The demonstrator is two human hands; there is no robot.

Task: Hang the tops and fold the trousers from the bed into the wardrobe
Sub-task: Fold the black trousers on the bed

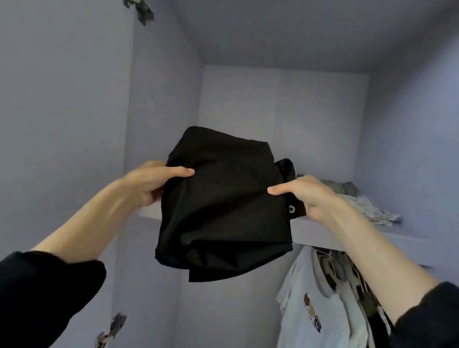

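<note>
Folded black trousers (223, 205) are held up in front of the wardrobe's upper shelf (353, 235), their far edge reaching over the shelf's front. My left hand (152, 182) grips the bundle's left side, thumb on top. My right hand (305, 196) grips the right side near a metal eyelet. Below the shelf, a pale top with a small print (318, 322) and a patterned top (350, 283) hang on the right.
Folded light and grey clothes (366, 203) lie on the shelf's right part. The wardrobe's left wall (159, 115) and back wall (280, 117) are lilac. Door hinges (138, 4) show at upper left, and another hinge (111, 328) at lower left.
</note>
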